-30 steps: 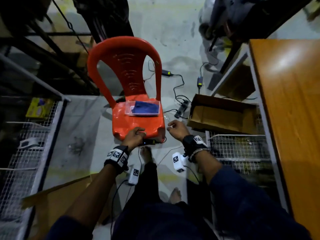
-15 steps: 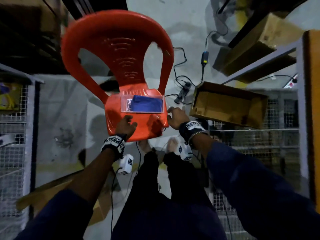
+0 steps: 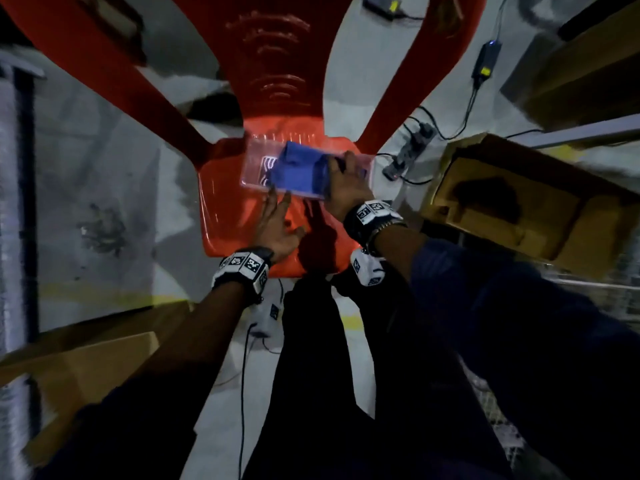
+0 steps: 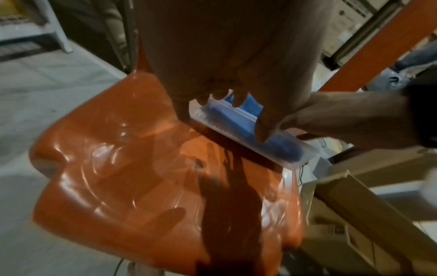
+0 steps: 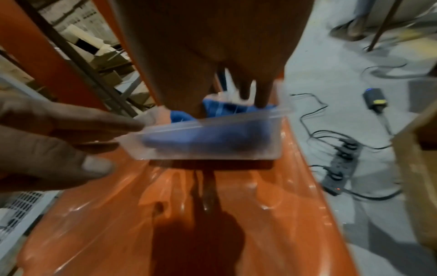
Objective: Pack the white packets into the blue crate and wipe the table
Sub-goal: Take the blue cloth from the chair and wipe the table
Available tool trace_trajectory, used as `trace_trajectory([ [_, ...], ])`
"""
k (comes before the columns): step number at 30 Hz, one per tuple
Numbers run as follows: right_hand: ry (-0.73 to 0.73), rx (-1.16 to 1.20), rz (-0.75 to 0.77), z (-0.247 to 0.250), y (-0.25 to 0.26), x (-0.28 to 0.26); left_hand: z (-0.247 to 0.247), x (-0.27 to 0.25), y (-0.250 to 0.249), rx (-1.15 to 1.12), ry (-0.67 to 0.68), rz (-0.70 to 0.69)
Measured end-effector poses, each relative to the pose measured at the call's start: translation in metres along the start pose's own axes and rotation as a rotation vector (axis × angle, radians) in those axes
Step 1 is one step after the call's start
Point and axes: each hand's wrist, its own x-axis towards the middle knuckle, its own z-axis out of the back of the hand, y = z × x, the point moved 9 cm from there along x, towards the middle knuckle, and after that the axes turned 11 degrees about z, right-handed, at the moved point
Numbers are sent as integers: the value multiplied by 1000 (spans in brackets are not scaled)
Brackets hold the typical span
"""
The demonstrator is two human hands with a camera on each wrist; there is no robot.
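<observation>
Sitting on the seat of the red chair, toward the backrest, the clear tub holds a folded blue cloth, presumably the one meant for the wiping; no white packets or blue crate show in any view. The right hand reaches down into the tub, its fingers on the cloth, though whether they pinch it or only press cannot be told. The left hand is spread, fingertips at the tub's near edge. The cloth looks soft and light and will likely bunch, so gathering a fold from the top seems best; the tub looks thin, light and slick on glossy plastic, so steadying its rim should stop it sliding. The head view shows both hands and the tub's place on the seat; the wrist views show the tub's shallow wall and the cloth's thickness.
</observation>
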Motion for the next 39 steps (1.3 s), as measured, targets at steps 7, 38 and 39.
trace_trajectory([
  [7,-98,-88,-74,-4,-6,12,-11,-3,5,58,-82,-121],
  [38,-157,-75,112,55,25,-23,5,-26,-23,-11,-7,14],
  [39,-160,-3,80,67,25,-36,14,-35,-32,-36,-7,20],
])
